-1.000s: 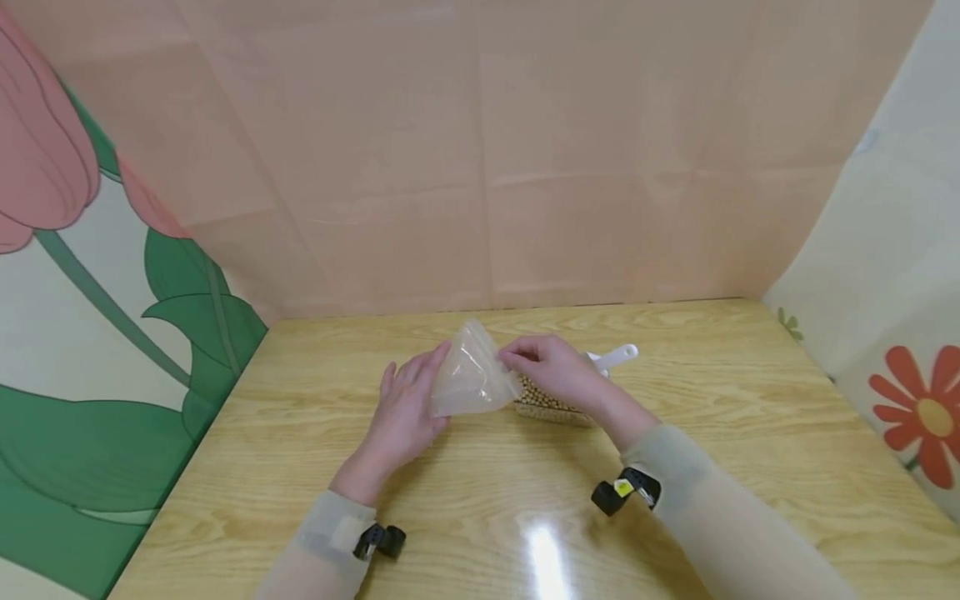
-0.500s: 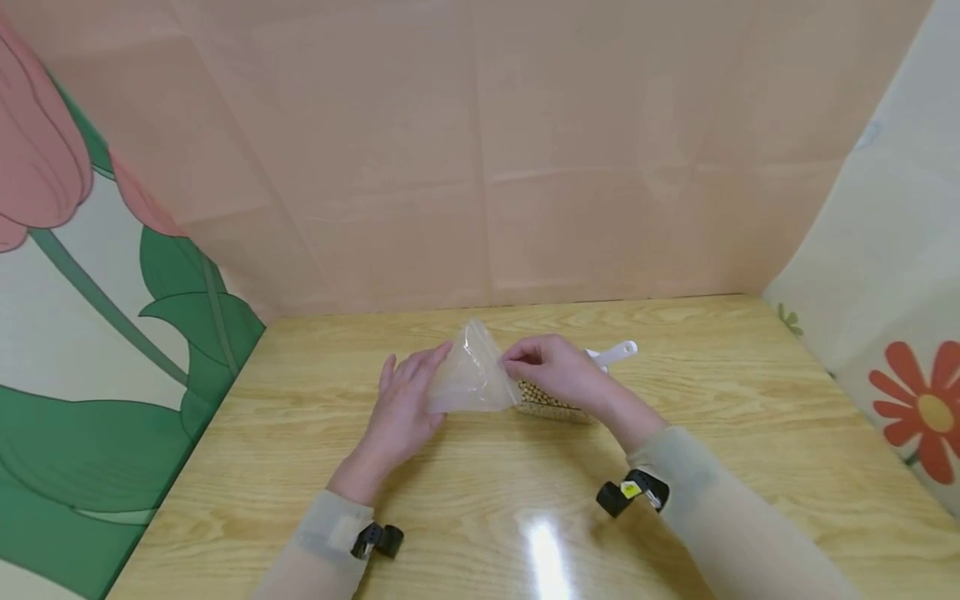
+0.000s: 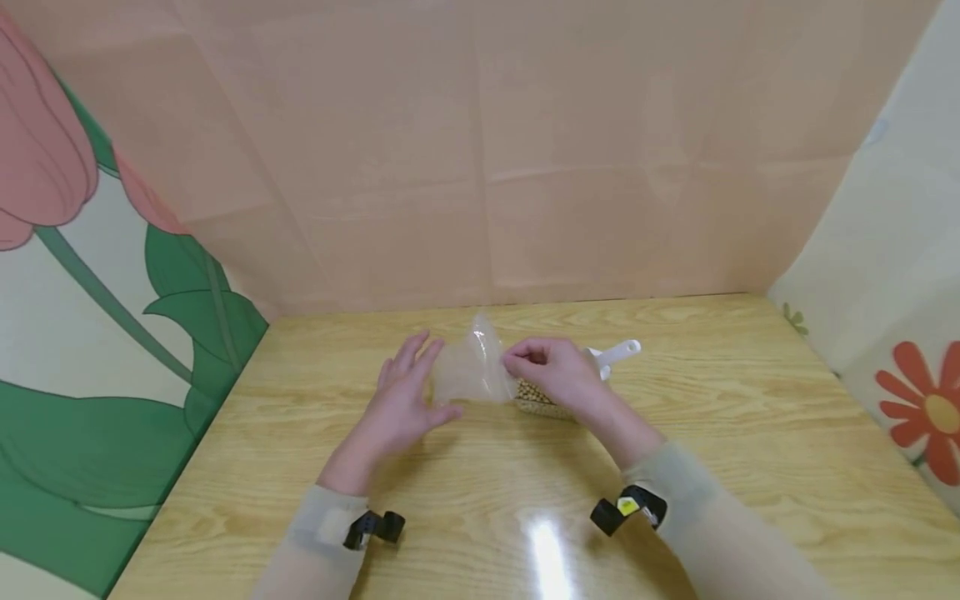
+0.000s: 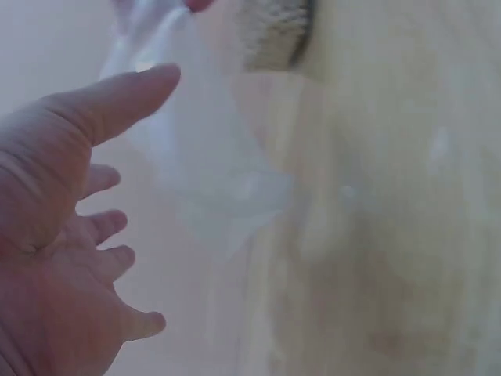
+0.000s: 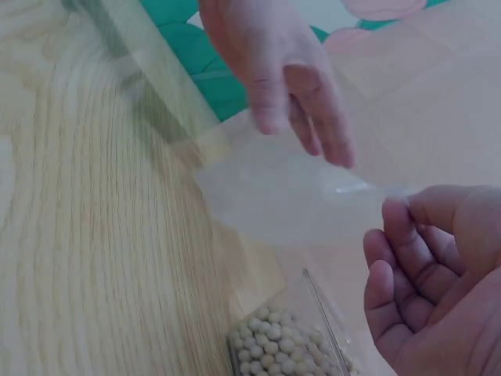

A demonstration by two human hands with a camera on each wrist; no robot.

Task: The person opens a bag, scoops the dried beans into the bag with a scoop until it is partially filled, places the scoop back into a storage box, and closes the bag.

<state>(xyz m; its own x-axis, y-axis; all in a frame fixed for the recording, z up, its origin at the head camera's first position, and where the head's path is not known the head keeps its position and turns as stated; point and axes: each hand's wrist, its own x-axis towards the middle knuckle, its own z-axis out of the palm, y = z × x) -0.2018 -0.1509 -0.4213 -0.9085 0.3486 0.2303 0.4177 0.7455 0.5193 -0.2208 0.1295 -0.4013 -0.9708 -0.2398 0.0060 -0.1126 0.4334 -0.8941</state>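
Note:
A clear plastic zip bag [image 3: 474, 368] hangs in the air over the table, its upper part puffed to a peak. My right hand [image 3: 561, 373] pinches the bag's right edge between thumb and forefinger, the other fingers curled in. On the opposite side my left hand [image 3: 405, 404] is spread, thumb and fingers apart around the bag's lower end. In the left wrist view the thumb [image 4: 133, 98] overlaps the bag [image 4: 207, 168] without gripping it. Nothing shows inside the bag [image 5: 282, 192] in the right wrist view.
Partly hidden under my right hand stands a clear box of pale round beans [image 5: 274, 345]. A white scoop handle [image 3: 621, 352] sticks out of it to the right. The wood-grain table [image 3: 480, 500] meets a pink backdrop [image 3: 480, 167] behind.
My left hand has let go of the bag and opened its fingers, moving slightly away to the left. The bag's lower end has risen a little. My right hand keeps its pinch.

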